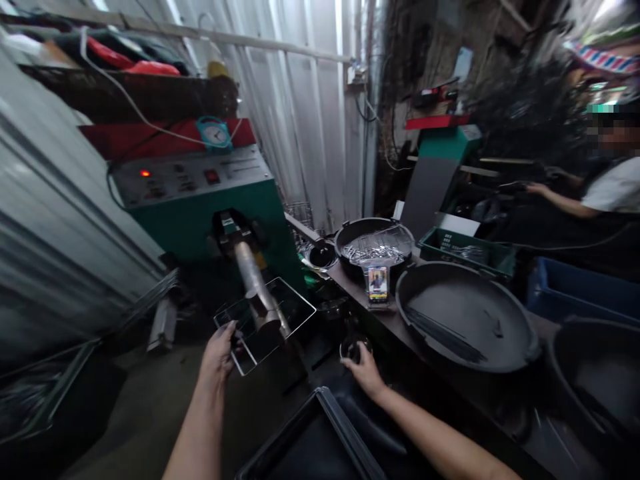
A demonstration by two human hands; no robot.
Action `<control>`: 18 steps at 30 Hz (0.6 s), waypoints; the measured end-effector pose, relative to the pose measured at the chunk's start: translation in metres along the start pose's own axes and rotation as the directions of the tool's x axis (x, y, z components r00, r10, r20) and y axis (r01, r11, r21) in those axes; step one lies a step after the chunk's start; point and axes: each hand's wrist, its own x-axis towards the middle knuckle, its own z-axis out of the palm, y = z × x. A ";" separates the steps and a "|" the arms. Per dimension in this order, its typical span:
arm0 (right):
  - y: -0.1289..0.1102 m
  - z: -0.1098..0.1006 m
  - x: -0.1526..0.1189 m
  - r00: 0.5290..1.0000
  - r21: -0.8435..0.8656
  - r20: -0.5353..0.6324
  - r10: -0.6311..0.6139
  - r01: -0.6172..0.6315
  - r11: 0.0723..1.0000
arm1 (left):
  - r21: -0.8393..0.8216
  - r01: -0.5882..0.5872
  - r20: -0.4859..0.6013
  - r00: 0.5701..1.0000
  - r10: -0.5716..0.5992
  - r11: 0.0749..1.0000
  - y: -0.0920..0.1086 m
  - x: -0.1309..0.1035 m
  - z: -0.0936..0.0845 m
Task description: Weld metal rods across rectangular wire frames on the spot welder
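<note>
Pinching the left side of a wire frame (300,324) between thumb and fingers, the person's left hand (220,348) is holding it at the thick metal arm (247,267) of a green machine (215,207). The arm is crossing in front of the frame; whether it is passing through it is not clear. The right hand (369,373) is reaching out apart from the frame, its fingers bending about a dark round part (353,349); whether they are gripping it, one cannot tell.

The frame's rectangular outline and a crossbar near one end are already showing, so the shaping seems largely done, while the work at the machine seems unfinished, with the frame not yet set down. Whether any joins are missing is not showing.

On the surface (391,323) to the right, a black pan (350,231) is holding loose metal pieces (373,254), and a wider basin (460,300) is holding dark rods (443,333). A phone (378,284) is standing between them. Corrugated metal walls (310,93) are rising behind, and a co-worker (617,190) is working at far right.
</note>
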 end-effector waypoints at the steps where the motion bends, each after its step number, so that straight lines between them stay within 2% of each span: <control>1: 0.013 -0.003 -0.004 0.996 0.058 -0.036 0.078 -0.076 0.995 | -0.008 -0.014 -0.020 1.000 0.014 1.000 -0.002 -0.001 0.000; 3: 0.027 -0.007 -0.006 0.975 0.190 -0.059 0.215 -0.200 0.961 | -0.021 -0.056 -0.058 0.997 0.055 0.998 -0.006 -0.007 -0.003; 4: 0.029 -0.009 -0.005 0.969 0.221 -0.048 0.243 -0.227 0.948 | -0.020 -0.070 -0.072 0.995 0.068 0.997 -0.008 -0.012 -0.006; 6: 0.025 -0.014 0.001 0.954 0.306 -0.012 0.299 -0.281 0.910 | 0.000 -0.060 -0.081 0.995 0.059 0.998 -0.013 -0.027 -0.014; 9: 0.013 -0.019 0.008 0.933 0.412 0.069 0.353 -0.349 0.842 | 0.019 0.020 -0.075 0.997 -0.018 1.000 -0.026 -0.055 -0.030; 14: 0.000 -0.019 0.006 0.852 0.611 0.289 0.436 -0.515 0.601 | 0.026 0.090 -0.032 0.995 -0.089 0.996 -0.050 -0.098 -0.050; 18: -0.006 -0.019 0.002 0.840 0.592 0.341 0.421 -0.540 0.598 | 0.030 0.094 -0.016 0.995 -0.094 0.995 -0.058 -0.121 -0.058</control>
